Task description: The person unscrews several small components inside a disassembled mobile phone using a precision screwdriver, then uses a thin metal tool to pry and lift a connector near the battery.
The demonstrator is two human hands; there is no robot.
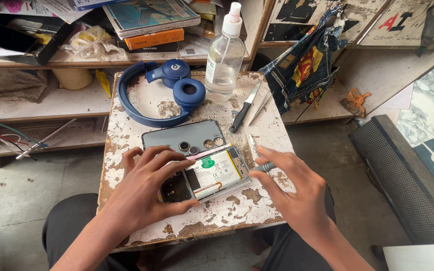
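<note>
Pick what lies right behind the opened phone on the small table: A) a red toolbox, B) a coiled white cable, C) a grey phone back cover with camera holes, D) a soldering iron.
C: a grey back cover with round camera holes lies just behind the opened phone, which the left hand steadies.

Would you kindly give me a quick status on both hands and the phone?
Left hand pressing down on opened phone. Right hand holding small screwdriver beside it. Grey back cover lies just behind; headphones beyond.
</note>
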